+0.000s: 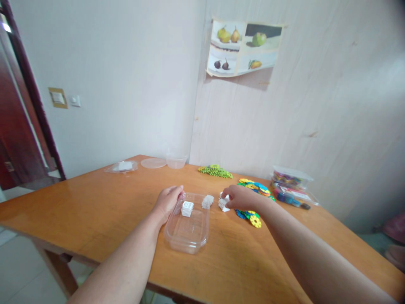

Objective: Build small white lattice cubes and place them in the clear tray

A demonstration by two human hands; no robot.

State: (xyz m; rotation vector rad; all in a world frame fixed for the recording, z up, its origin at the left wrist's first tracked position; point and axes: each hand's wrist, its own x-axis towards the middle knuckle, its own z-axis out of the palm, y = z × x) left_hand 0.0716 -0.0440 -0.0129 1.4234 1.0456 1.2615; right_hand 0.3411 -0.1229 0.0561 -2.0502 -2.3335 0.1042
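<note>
A clear plastic container (190,230) sits on the table in front of me. My left hand (168,199) is at its left far rim, with the fingers closed along the edge and partly hidden. Inside the container lies a small stack of white cards (187,209) with dark print on top. Just beyond its right rim stands a second small white stack (207,201). Farther right, my right hand (241,196) pinches a third stack of white cards (223,203) between thumb and fingers, low at the tabletop.
Yellow, blue and green disc pieces (255,221) lie beside and behind my right hand. A green pile (215,171) is near the wall. Clear boxes (294,192) stand at the right. A lid (153,163), a tub (176,161) and a clear package (122,166) are at the back left.
</note>
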